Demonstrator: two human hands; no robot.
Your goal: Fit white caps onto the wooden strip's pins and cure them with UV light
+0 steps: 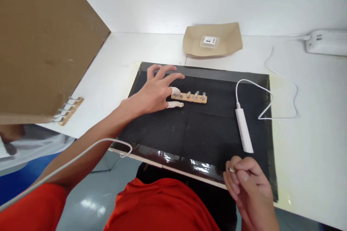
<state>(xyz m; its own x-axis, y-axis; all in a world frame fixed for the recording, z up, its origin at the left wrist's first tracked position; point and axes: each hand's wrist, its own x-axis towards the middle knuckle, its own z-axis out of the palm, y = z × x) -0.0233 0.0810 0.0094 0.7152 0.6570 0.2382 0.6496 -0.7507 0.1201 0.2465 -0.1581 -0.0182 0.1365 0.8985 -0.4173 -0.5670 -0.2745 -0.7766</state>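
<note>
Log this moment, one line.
left hand: at left end of wooden strip | right hand: pinching small shiny piece | white corded stick: on black mat

White walls (151, 3) around a white tabletop (320, 144), brown panel (48, 36) at left, shiny grey floor (92, 195) below.

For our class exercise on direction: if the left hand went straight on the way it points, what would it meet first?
The left hand would probably meet the wooden strip first; depth is unclear, they may be touching.
</note>
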